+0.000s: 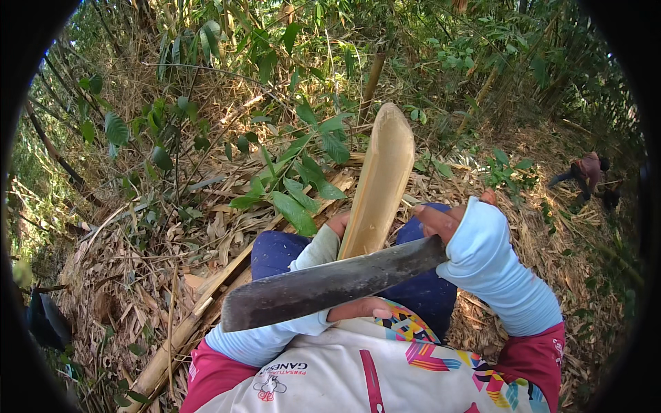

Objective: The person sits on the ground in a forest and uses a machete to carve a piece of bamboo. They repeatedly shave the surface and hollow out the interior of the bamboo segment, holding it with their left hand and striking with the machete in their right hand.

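A machete point(330, 282) with a broad dark blade lies across the view in front of my lap, its blunt end toward the left. My right hand point(441, 221) is closed round its handle end, which is mostly hidden in the fingers. Behind the blade stands a pale carved wooden piece point(381, 175), long and smooth, its rounded tip tilted up and away from me. My left hand point(339, 223) grips the lower part of this piece. The blade hides the middle of that hand, and its thumb side shows below the blade. Whether the blade touches the wood, I cannot tell.
Dry leaves point(131, 275) cover the ground around my bent knees. A long bamboo pole point(182, 330) lies along my left side. A leafy green plant point(299, 189) leans in close beyond my left knee. Another person point(587, 172) is farther off at the right, among undergrowth.
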Available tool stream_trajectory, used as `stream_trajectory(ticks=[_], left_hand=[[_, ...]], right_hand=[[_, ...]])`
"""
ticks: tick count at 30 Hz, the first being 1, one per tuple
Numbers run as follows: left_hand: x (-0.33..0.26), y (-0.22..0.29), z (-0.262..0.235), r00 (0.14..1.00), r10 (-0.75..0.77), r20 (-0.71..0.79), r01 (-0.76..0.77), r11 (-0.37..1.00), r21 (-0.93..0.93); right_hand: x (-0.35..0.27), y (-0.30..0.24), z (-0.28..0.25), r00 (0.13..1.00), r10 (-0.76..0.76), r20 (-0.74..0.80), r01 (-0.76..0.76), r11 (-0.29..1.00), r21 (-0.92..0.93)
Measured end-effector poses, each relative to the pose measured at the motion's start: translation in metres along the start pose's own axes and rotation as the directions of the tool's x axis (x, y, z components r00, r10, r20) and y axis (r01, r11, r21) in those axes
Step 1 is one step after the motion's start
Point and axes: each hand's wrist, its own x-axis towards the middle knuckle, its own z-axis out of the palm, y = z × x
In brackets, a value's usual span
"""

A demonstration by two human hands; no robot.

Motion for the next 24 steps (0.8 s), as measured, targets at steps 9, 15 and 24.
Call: stream_trajectory(ticks=[9, 15, 24], left_hand=[[-0.005, 0.015, -0.017, 0.984, -0.104, -0.143, 0.082, 0.985, -0.15], [-0.006, 0.016, -0.014, 0.966, -0.094, -0.242, 0.096, 0.995, -0.002], [-0.001, 0.019, 0.004, 0.976, 0.037, -0.215, -0.014, 0.994, 0.105]], right_hand=[[-0.054, 0.037, 0.004, 0.983, 0.169, -0.073, -0.165, 0.985, 0.055], [-0.065, 0.036, -0.008, 0.969, 0.239, -0.067, -0.239, 0.971, 0.006], [-0.06, 0.037, -0.031, 0.97, 0.241, 0.024, -0.24, 0.97, -0.038]])
